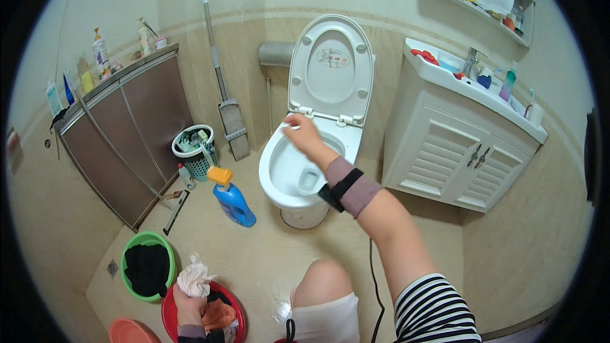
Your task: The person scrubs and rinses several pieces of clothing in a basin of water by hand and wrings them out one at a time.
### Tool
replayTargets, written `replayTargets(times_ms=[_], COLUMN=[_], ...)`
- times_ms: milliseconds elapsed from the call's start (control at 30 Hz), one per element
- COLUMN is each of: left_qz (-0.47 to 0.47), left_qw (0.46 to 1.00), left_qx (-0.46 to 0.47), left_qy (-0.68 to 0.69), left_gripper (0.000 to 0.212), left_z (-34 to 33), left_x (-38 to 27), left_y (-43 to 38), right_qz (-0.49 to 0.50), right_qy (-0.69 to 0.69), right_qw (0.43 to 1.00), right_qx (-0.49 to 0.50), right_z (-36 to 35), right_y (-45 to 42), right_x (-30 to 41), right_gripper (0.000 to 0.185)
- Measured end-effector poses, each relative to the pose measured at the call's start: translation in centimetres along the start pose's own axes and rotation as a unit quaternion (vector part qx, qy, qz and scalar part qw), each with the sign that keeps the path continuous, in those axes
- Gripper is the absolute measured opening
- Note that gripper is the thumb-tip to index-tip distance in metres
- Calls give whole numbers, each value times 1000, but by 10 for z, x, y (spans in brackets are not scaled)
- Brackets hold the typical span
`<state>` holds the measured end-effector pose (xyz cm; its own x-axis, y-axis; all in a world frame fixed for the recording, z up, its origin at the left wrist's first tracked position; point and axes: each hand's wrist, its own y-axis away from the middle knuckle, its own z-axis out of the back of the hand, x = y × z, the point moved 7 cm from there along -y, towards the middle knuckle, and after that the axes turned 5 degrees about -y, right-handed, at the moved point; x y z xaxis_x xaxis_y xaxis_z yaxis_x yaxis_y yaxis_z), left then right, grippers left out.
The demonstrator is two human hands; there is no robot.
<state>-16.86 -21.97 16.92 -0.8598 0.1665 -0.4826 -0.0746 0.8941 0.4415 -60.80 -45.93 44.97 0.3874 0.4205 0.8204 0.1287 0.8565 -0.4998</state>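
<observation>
My right hand (305, 136) hovers over the bowl of the white toilet (281, 186), whose lid and seat are raised. Its fingers are curled, with something small and white at the fingertips that is too small to name. Down at the lower left, my left hand (189, 306) grips a bunched whitish cloth (195, 278) at the rim of a red basin (242, 324). Inside that basin lie an orange-brown cloth (218, 315) and dark and pale fabric. A green basin (174, 267) holding black cloth (147, 269) stands beside it.
A blue spray bottle (234, 204) with an orange head stands left of the toilet. Behind it are a basket bin (202, 164), a floor squeegee (176, 212) and a flat mop (233, 126). An orange basin (131, 331) sits lower left, a white sink cabinet (448, 152) at right. A black cable (376, 290) crosses the floor.
</observation>
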Motion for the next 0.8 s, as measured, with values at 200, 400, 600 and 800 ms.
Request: replayTargets(times_ms=[200, 400, 600, 800], left_qz=[-15, -241, -160, -46], left_qw=[998, 807, 820, 974], left_qx=[-61, 3, -94, -104], left_qy=[-15, -539, -542, -195], left_gripper=[39, 75, 94, 86], left_z=[7, -41, -46, -53], left_x=[-4, -22, -12, -2], left_y=[10, 51, 37, 25], right_qz=[-50, -56, -69, -134], right_qy=[103, 24, 23, -152], right_qw=[977, 959, 947, 944], right_qx=[-181, -276, -314, -262], right_z=[148, 235, 286, 267], right_y=[-100, -158, -190, -193], right_x=[-105, -167, -181, -181], right_gripper=[37, 57, 72, 81])
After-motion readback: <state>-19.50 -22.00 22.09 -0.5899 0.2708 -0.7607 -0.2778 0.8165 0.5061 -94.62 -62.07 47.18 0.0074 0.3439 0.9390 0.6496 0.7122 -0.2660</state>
